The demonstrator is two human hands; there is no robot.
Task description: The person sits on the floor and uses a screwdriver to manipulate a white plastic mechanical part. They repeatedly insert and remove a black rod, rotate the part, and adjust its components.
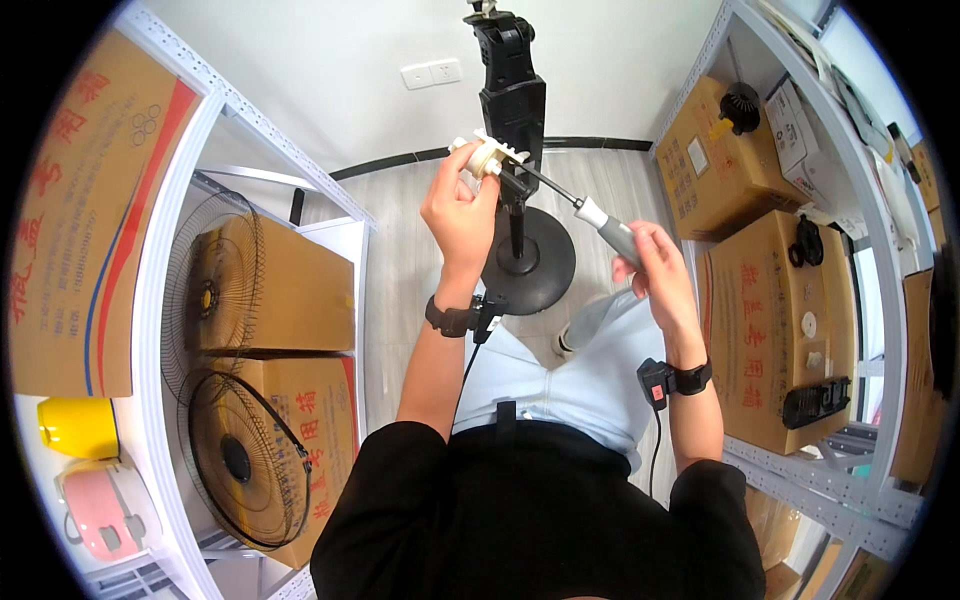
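Out in front of me, my left hand (464, 222) is closed round a cream-coloured plastic part (484, 160) with small prongs along its edge; its exact kind I cannot tell. My right hand (652, 262) grips a screwdriver (607, 226) by its grey-and-white handle. The dark shaft slants up and left, its tip end at the right side of the plastic part; whether it touches is unclear. Just behind both hands rises a black fan stand (513, 110) with a round base (548, 275) on the floor.
On the left shelving, wire fan guards (236, 458) lean against cardboard boxes (300, 290). To the right, boxes (735, 300) hold black fan parts (806, 242) and a black slotted piece (815, 403). A wall socket (431, 74) is ahead. Cables hang from my wristbands.
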